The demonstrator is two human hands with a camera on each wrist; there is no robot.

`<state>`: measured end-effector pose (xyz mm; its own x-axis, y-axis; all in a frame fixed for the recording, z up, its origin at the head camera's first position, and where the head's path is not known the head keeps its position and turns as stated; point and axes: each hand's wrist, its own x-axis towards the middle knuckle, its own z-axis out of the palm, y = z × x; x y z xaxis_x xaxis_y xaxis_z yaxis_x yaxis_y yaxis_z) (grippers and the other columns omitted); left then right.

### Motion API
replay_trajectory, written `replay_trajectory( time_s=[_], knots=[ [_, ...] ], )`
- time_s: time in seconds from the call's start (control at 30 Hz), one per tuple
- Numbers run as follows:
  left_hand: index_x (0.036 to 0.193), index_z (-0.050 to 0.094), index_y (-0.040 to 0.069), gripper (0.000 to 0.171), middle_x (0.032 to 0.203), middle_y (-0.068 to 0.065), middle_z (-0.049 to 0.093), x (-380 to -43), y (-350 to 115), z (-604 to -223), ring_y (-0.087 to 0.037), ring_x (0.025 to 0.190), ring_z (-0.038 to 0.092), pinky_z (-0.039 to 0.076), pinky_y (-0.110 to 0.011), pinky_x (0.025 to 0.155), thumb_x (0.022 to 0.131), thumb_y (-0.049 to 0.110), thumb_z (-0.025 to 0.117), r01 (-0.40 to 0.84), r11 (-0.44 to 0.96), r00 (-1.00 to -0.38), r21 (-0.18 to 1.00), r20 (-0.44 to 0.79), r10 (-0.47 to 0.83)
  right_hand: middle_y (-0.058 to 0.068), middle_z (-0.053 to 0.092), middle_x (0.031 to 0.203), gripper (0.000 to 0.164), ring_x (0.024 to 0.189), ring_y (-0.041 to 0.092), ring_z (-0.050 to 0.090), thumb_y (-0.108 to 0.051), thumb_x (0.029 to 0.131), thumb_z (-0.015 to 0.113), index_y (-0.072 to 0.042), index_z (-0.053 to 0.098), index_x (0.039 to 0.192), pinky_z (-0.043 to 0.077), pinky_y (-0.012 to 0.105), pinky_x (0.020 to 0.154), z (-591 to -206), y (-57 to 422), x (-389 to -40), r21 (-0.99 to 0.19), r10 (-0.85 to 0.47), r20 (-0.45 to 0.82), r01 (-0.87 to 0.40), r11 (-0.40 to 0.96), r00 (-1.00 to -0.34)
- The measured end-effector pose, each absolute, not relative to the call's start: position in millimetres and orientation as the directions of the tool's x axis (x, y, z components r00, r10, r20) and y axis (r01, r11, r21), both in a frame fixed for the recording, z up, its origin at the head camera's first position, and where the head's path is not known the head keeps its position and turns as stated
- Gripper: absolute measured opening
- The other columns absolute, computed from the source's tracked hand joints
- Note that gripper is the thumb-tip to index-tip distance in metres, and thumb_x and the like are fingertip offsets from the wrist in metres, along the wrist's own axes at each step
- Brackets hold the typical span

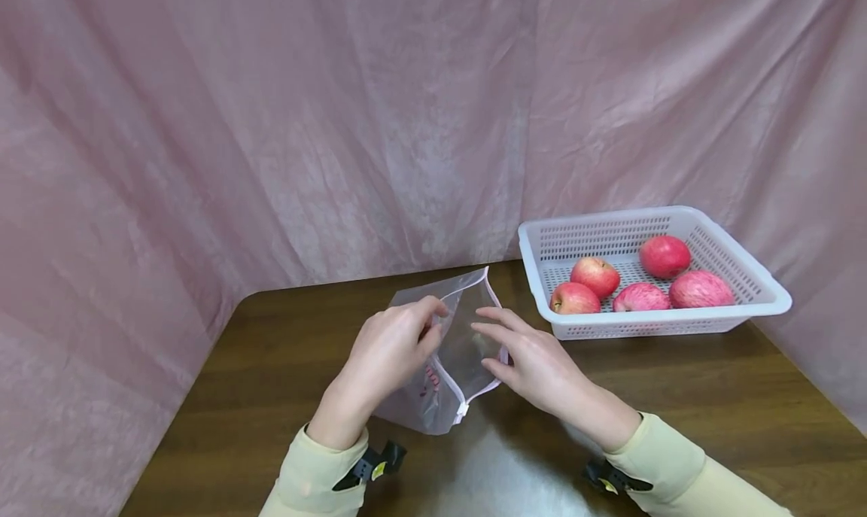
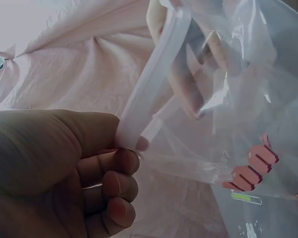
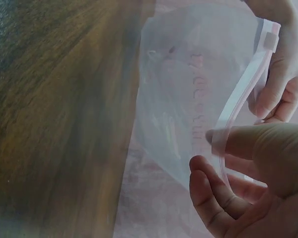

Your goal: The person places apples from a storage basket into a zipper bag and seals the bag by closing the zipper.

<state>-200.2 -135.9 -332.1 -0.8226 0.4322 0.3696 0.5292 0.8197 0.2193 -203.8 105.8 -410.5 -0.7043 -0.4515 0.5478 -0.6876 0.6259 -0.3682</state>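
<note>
A clear zip bag (image 1: 406,404) with a pink-edged slider closure and red print lies spread over the table, its mouth parted. My left hand (image 1: 396,344) pinches one lip of the mouth, thumb against curled fingers; in the left wrist view the closure strip (image 2: 154,74) runs up from that pinch. At the opposite lip is my right hand (image 1: 535,359), its thumb and fingers on either side of the rim in the right wrist view. The white slider (image 3: 271,42) sits at the near end of the closure. Nothing shows inside the bag.
A white perforated basket (image 1: 759,291) stands at the back right, holding several red apples (image 1: 665,256). Pink cloth (image 1: 379,126) hangs behind and along the sides of the brown wooden table (image 1: 257,396).
</note>
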Motion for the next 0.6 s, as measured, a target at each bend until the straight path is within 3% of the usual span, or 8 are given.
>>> replay_trajectory(
  time_s=[0.37,0.5,0.6],
  knots=[
    [0.115,0.078,0.014,0.016,0.074,0.012,0.057,-205.7,-136.3,-334.7,-0.007,0.058,0.049,0.045,-0.030,0.056,0.101,0.008,0.073,0.542,0.785,-0.821,0.300,0.390,0.418,0.003,0.069,0.146,0.039,0.085,0.004,0.069,-0.017,0.094,0.089,-0.012,0.079,0.131,0.056,0.029,0.069,-398.7,108.2,-197.3,-0.347,-0.427,0.615,-0.714,0.608,-0.663],
    [0.116,0.078,0.015,0.017,0.075,0.011,0.058,-207.1,-135.8,-335.5,-0.008,0.060,0.050,0.046,-0.030,0.057,0.102,0.008,0.071,0.533,0.784,-0.827,0.317,0.390,0.404,0.004,0.069,0.144,0.038,0.088,0.008,0.073,-0.016,0.094,0.089,-0.013,0.079,0.130,0.059,0.035,0.073,-391.9,115.4,-198.5,-0.325,-0.421,0.631,-0.715,0.619,-0.652],
    [0.115,0.078,0.015,0.017,0.077,0.012,0.059,-208.5,-135.3,-335.8,-0.010,0.063,0.052,0.047,-0.031,0.060,0.102,0.008,0.070,0.530,0.785,-0.826,0.321,0.404,0.392,0.005,0.070,0.143,0.039,0.100,0.018,0.077,-0.018,0.094,0.089,-0.014,0.078,0.132,0.061,0.043,0.078,-385.8,122.7,-202.6,-0.312,-0.418,0.621,-0.699,0.644,-0.663]
  ],
)
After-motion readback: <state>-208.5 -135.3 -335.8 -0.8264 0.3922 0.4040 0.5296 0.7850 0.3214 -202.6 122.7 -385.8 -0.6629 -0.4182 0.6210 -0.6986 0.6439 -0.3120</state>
